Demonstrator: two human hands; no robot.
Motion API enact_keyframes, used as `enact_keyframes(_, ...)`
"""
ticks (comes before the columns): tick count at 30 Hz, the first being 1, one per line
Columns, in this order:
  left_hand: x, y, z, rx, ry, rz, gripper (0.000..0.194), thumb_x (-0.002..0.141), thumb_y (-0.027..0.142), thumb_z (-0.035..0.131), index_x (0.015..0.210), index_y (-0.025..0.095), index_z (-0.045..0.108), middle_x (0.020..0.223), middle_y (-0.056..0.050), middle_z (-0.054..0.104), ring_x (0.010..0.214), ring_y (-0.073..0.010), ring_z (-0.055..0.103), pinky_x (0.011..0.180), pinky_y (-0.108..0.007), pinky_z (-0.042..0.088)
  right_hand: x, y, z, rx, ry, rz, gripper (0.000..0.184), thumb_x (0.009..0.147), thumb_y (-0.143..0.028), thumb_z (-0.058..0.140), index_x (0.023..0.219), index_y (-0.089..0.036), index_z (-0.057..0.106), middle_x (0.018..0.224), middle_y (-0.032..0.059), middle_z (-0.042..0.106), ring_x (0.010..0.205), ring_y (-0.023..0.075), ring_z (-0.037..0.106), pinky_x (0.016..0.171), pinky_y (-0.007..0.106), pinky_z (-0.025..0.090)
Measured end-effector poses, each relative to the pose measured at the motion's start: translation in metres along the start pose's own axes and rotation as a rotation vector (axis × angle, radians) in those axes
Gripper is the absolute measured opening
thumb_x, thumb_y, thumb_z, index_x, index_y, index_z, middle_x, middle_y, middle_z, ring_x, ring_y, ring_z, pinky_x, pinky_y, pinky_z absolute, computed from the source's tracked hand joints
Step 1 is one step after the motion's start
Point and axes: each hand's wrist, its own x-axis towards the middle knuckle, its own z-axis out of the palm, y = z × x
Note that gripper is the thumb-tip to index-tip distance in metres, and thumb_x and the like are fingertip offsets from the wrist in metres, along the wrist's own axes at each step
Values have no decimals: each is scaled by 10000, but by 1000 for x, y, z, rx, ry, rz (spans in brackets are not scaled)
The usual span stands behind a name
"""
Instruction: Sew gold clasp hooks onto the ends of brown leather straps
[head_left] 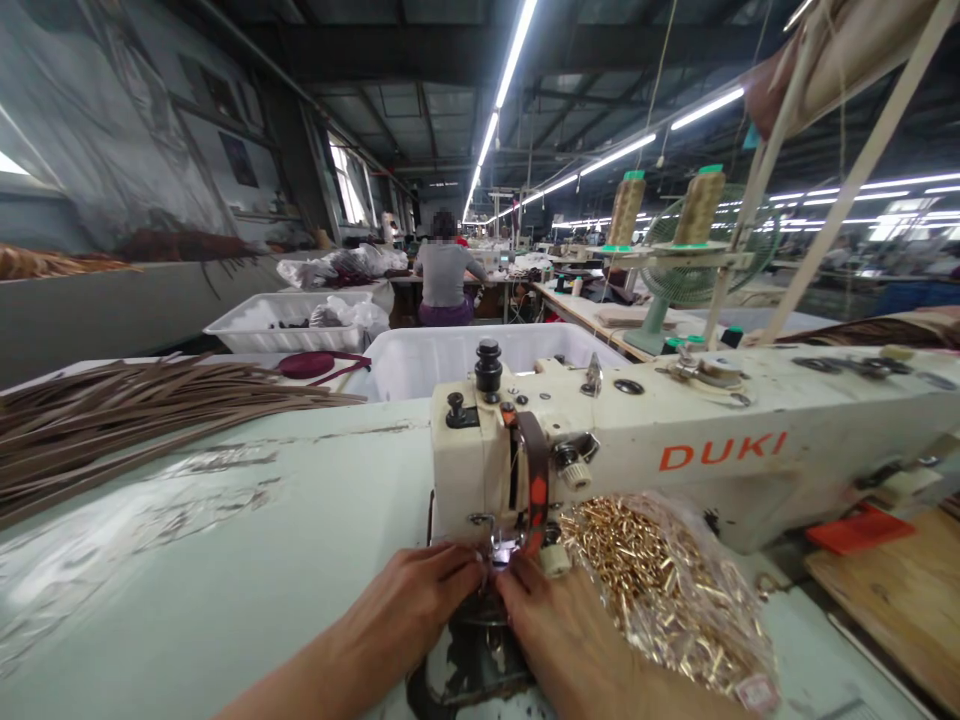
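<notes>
Both hands meet under the head of a cream sewing machine (pixel 720 420) marked DUKI. My left hand (pixel 431 590) comes in from the left, fingers pinched together close to the lit needle area (pixel 501 553). From the other side my right hand (pixel 551 610) reaches in, its fingers bent and pressed together by the presser foot. Whatever lies between the fingertips is hidden or too small to name. A dark strap with orange patches (pixel 535 470) curves down the front of the machine head. Beside my right hand lies a clear bag of gold-coloured metal pieces (pixel 667 580).
Long brown strips (pixel 150 415) lie on the table's left, near a dark red coil (pixel 307 364). White bins (pixel 495 345) stand behind the machine. Thread cones (pixel 699 207) rise at the right, by a green fan (pixel 667 280). A person (pixel 444 275) sits farther back.
</notes>
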Motion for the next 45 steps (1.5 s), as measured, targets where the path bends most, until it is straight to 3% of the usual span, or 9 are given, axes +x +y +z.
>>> enact_keyframes(8, -1, 5, 1, 47, -121, -15, 240, 967, 109, 360, 1116, 192, 529, 1031, -71, 625, 988, -219, 622, 893, -335, 531, -15, 25, -5, 119, 189, -7, 146, 772, -79, 629, 787, -223, 645, 654, -9, 654, 588, 182, 583, 516, 307, 268)
enact_keyframes(15, -5, -1, 3, 93, -125, -2, 323, 934, 50, 378, 1201, 202, 480, 1127, -75, 613, 1017, -218, 615, 896, -344, 537, -11, 39, -15, 174, 109, 21, 266, 829, -105, 571, 575, -181, 575, 711, 12, 663, 689, 165, 584, 589, 307, 282)
enact_keyframes(20, -4, -4, 6, 142, -117, 13, 293, 932, 57, 357, 1153, 185, 502, 1105, -79, 623, 991, -235, 624, 846, -365, 560, -8, 39, -10, 180, 78, 67, 172, 763, -54, 560, 672, -187, 619, 728, 4, 669, 686, 163, 587, 597, 299, 270)
enact_keyframes(28, -5, -6, 9, 158, -87, 26, 275, 974, 121, 309, 1174, 173, 490, 1066, -80, 628, 942, -230, 626, 811, -352, 564, -5, 40, -9, 172, 102, 73, 221, 751, -47, 507, 803, -216, 639, 700, -1, 649, 652, 157, 584, 582, 294, 248)
enact_keyframes(35, -5, -8, 8, 150, -103, 23, 260, 969, 110, 337, 1156, 165, 509, 1117, -94, 619, 997, -233, 616, 865, -362, 550, -4, 40, -9, 137, 109, 92, 194, 747, -69, 514, 774, -219, 634, 692, -1, 658, 634, 165, 610, 554, 306, 225)
enact_keyframes(45, -3, -6, 4, 136, -116, 33, 240, 988, 143, 348, 1144, 161, 529, 1118, -103, 627, 1022, -221, 620, 900, -351, 544, 0, 37, -16, 121, 26, 117, 216, 802, -130, 527, 913, -244, 674, 809, 25, 700, 744, 222, 652, 590, 295, 312)
